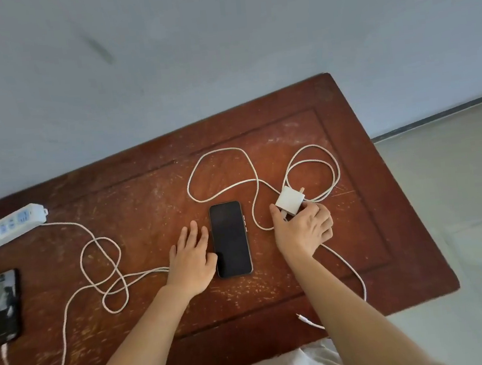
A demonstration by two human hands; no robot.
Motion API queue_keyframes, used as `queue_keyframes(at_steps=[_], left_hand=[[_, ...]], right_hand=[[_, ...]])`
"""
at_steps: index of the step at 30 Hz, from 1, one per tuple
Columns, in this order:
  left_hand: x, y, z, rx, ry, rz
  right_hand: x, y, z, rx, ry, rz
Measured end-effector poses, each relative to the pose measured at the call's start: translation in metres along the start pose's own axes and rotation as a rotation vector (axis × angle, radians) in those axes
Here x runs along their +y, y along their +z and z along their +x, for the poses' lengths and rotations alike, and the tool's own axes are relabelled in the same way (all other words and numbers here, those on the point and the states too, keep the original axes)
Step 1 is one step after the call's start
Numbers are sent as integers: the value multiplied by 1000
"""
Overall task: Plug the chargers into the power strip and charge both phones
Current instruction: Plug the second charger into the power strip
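Head view, looking down on the worn wooden table (145, 192), and the dark phone (230, 238) lies screen-up at the centre. The left hand (192, 257) rests flat and open just left of that phone, thumb touching its lower edge. Right of the phone, the right hand (302, 229) grips the white charger (290, 201), prongs pointing away. Its white cable (218, 152) loops beyond and right of the phone, the free plug end (303, 318) lying near the table's front edge. Far left of the phone, the power strip (9, 223) sits at the table's edge; the second phone (3, 305), screen lit, lies nearer, with its cable (100, 274) plugged in.
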State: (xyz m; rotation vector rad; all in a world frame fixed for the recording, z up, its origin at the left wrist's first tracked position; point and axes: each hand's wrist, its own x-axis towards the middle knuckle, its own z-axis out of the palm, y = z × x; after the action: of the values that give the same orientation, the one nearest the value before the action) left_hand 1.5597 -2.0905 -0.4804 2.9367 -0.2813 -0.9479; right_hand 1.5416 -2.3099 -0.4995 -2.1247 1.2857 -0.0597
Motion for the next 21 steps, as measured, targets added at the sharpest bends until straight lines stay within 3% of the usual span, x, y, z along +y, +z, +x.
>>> queue_keyframes(at_steps=[5,8,10,15,21], left_hand=[[3,-16,3,-101,-36,-73],[-3,-21,3,-110,-7,-80],[-10,-25,3,-79,10,-115],[-60,-41,-4,71,-5,-120],[-175,-58,-19,239,9,-109]], right_hand=[[-18,-8,10,-31,78,84],[-30,-16,10,-131,58,352],[-43,-20,4,-203,-30,484],[-84,-15,-34,-258,-312,483],[-132,32,-109,-458,-396,487]])
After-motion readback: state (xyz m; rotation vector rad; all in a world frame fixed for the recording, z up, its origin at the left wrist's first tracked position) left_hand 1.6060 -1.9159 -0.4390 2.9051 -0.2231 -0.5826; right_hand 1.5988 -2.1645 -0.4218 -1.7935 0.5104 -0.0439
